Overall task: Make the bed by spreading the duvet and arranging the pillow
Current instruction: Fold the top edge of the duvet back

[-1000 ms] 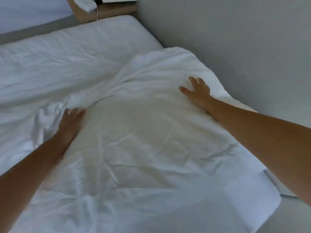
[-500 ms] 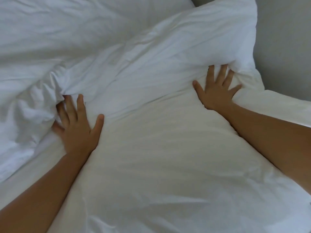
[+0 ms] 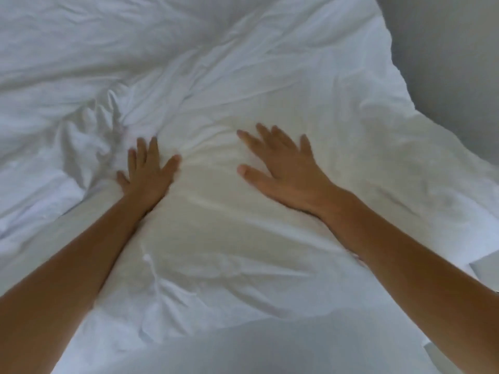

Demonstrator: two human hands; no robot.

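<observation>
A white pillow (image 3: 229,238) fills the middle and lower part of the head view, lying on the bed. My left hand (image 3: 147,171) lies flat on its upper left part, fingers straight and spread, right beside a bunched fold of white duvet (image 3: 89,136). My right hand (image 3: 283,163) rests flat on the pillow's upper middle, fingers spread and slightly blurred. The crumpled duvet covers the far side and left of the bed, and its folds overlap the pillow's far edge.
A grey wall (image 3: 445,63) runs along the right side of the bed. White bedding (image 3: 40,49) covers everything to the left and at the back. A white sheet edge (image 3: 483,263) shows at the right.
Both hands have slid toward each other over the pillow. My right hand has left the far right corner for the middle. The view has dropped closer to the bed.
</observation>
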